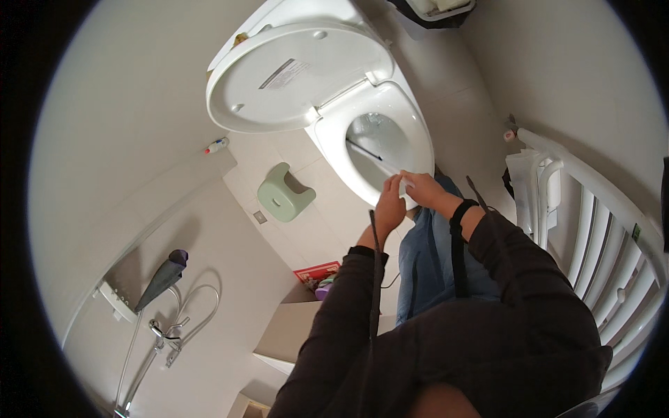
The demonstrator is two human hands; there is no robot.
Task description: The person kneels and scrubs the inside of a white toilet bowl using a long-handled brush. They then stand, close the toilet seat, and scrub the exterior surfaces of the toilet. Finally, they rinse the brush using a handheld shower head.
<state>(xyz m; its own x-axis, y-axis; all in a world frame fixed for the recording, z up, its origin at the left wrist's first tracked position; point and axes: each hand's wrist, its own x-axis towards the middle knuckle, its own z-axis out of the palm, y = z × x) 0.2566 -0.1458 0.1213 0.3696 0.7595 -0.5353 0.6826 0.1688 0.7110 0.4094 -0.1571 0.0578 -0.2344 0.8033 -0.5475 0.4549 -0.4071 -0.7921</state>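
Observation:
Both my hands meet over the front rim of a white toilet (pixel 416 133), whose seat is down and lid (pixel 292 83) is raised. My left hand (pixel 391 208) and my right hand (pixel 426 190) pinch a thin, whitish, see-through piece (pixel 389 168) between their fingertips. It reaches out over the bowl, and its exact kind is unclear. A slim dark stick (pixel 366 150) shows inside the bowl opening, slanting toward that piece. Whether the two are joined, I cannot tell. A dark band circles my right wrist.
A green plastic stool (pixel 285 196) stands on the tiled floor left of the toilet. White radiator rails (pixel 601 230) with hung items line the right wall. A red-capped bottle (pixel 217 145) sits by the left wall; a shower mixer (pixel 164 334) is lower left.

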